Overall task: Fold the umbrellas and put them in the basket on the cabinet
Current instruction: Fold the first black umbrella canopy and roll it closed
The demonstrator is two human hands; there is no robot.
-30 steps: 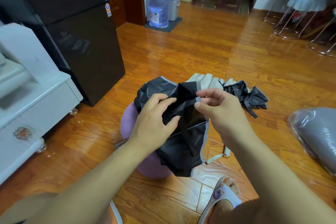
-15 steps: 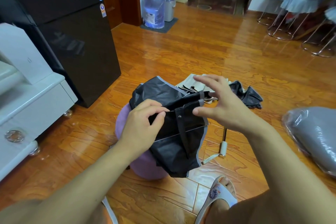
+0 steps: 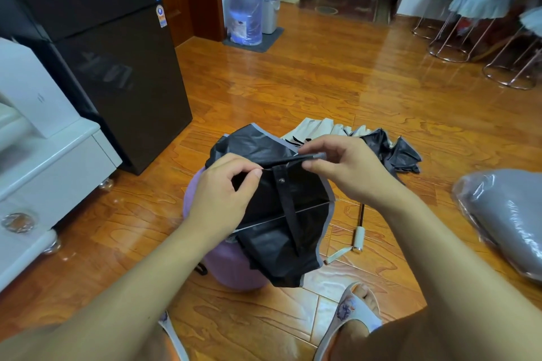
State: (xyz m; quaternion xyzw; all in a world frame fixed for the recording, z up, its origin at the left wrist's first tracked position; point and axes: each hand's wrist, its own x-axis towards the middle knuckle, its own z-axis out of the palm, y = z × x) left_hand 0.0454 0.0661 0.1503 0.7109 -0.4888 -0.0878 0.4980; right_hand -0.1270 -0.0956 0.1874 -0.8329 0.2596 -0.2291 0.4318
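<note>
Right hand (image 3: 349, 170) now pinching canopy edge (image 3: 296, 159), seemingly

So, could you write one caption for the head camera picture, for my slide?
Left hand and right hand pinch a black umbrella canopy above a purple stool.

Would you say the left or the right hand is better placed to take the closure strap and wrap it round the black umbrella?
Probably the right hand: it pinches only the fold's end, above the strap, while the left hand steadies the black umbrella.
</note>
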